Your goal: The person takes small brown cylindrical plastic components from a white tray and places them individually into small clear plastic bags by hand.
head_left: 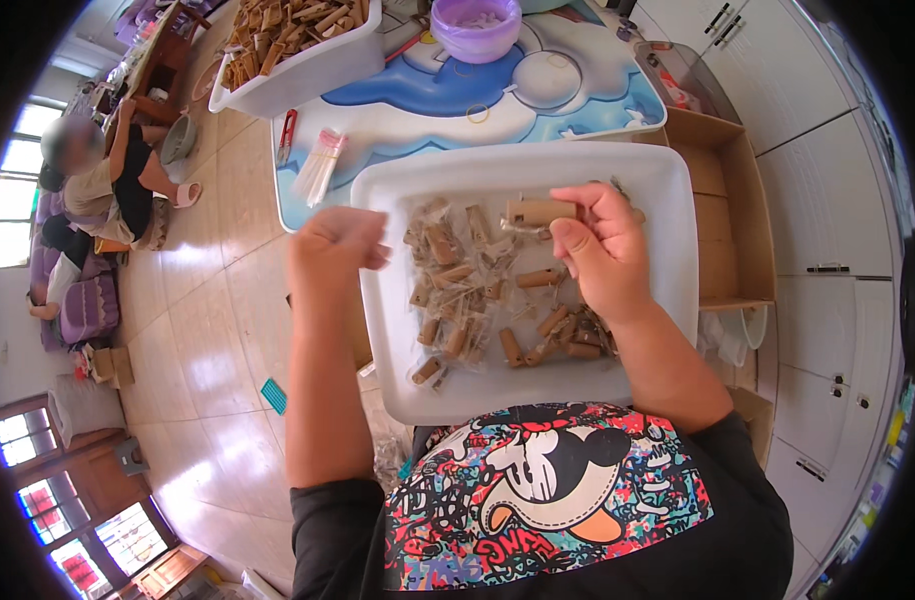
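Note:
My right hand (pixel 609 255) is above the white tray (pixel 525 390), its thumb and fingers closed on a short brown tube (pixel 537 212) that looks like bamboo. A bit of clear wrap or cord hangs at the tube's left end. My left hand (pixel 337 245) is over the tray's left rim with its fingers curled together. Whatever may be between those fingertips cannot be made out. In the tray, several brown tubes in clear plastic bags (pixel 457 335) lie at the left and middle. Loose tubes (pixel 582 348) are heaped at the right, partly behind my right wrist.
Beyond the tray is a table with a cartoon-patterned cover (pixel 417 120). On it are a white bin (pixel 307 75) heaped with brown pieces, a purple bowl (pixel 475 40), red-handled cutters (pixel 287 135) and empty clear bags (pixel 320 165). A cardboard box (pixel 717 240) stands right; a person (pixel 102 185) sits far left.

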{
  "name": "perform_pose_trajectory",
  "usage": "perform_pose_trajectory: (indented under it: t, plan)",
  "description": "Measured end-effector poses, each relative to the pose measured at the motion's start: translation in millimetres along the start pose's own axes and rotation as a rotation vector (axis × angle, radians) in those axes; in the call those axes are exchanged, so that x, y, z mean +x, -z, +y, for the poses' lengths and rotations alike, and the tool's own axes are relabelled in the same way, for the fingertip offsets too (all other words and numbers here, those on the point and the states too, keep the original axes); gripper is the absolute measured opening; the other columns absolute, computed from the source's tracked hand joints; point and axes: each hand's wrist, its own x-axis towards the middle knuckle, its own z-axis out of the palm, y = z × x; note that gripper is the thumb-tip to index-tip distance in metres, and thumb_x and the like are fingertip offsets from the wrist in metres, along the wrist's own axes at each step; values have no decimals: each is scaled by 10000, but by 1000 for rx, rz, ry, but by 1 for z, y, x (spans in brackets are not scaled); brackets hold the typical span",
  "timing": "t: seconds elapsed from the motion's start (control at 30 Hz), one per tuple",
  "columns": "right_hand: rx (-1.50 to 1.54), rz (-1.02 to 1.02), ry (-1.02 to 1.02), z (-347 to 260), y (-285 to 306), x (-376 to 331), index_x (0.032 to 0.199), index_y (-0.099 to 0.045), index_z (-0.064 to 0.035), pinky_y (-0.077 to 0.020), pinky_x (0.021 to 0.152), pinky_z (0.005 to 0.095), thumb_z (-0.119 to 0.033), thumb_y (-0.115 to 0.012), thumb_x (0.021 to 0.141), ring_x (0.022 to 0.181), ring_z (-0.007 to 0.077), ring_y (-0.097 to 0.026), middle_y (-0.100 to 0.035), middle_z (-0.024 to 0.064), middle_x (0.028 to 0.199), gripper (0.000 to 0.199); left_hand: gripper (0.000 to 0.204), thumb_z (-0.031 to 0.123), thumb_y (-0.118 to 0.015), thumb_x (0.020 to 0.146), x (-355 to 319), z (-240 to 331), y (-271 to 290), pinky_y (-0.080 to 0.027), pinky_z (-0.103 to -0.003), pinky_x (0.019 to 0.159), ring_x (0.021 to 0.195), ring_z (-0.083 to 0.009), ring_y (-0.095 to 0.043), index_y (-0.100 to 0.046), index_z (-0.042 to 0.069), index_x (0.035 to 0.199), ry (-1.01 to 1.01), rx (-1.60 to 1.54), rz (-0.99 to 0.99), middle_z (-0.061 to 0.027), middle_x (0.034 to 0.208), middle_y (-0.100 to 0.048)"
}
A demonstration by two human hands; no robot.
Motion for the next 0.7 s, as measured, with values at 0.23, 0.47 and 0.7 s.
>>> perform_pose_trajectory:
  t: [0.23, 0.47, 0.7]
  plan:
    - [66, 99, 171, 2, 5, -1, 1052, -496, -4, -382, 580, 177, -74, -577, 858, 638, 48, -452, -520, -4, 773, 222, 97, 53, -643, 787, -45, 6, -36, -476, -242, 481, 526, -116, -549, -593, -29, 777, 42, -141, -251, -58, 631, -582]
    - [5, 73, 218, -4, 7, -3, 1038, -500, -1, -384, 577, 181, -63, -580, 855, 639, 49, -454, -521, 0, 771, 210, 89, 32, -631, 791, -45, -3, -47, -473, -241, 504, 540, -120, -545, -606, -53, 802, 96, -255, -335, -69, 639, -590]
    - [16, 35, 64, -3, 8, 3, 1028, -500, 8, -374, 552, 178, -73, -580, 856, 614, 48, -451, -513, 1, 753, 206, 77, -11, -629, 779, -45, -9, -45, -466, -238, 514, 555, -127, -557, -605, -70, 823, 14, -200, -310, -84, 658, -602]
